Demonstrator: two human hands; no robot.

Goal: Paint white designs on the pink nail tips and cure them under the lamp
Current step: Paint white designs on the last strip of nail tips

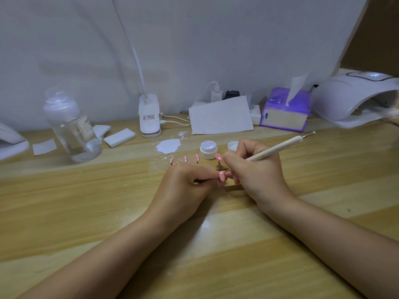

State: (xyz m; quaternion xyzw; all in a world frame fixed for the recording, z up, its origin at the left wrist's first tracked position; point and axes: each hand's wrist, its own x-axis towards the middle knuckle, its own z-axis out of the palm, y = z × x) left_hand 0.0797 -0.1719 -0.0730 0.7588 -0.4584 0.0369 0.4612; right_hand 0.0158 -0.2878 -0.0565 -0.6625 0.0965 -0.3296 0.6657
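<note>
Two bare forearms reach in from the bottom corners and meet at the middle of the pale wooden table (86,212), wrists resting low on it. The left hand (185,186) lies knuckles up, its fingers curled inward and pinching a small glossy pink nail tip (222,176) at their ends, its face turned up. The right hand (257,169) is bent at the wrist toward it, fingers folded around a slim cream-coloured dotting pen (274,149); the pen's shaft slants up and to the right over the knuckles, ending in a thin metal ball point, while its lower metal point touches the held nail tip.

Just behind the hands, four more pink nail tips on little stands (185,159) form a row, three of them carrying white dots. An open round white jar of white gel (208,149) stands right behind the row, with its white lid (232,146) beside it, partly hidden by the right hand. A smear of white paint (168,146) lies on the table to the jar's left. The white domed curing lamp (354,98) sits at the far right edge, well apart from the hands.
</note>
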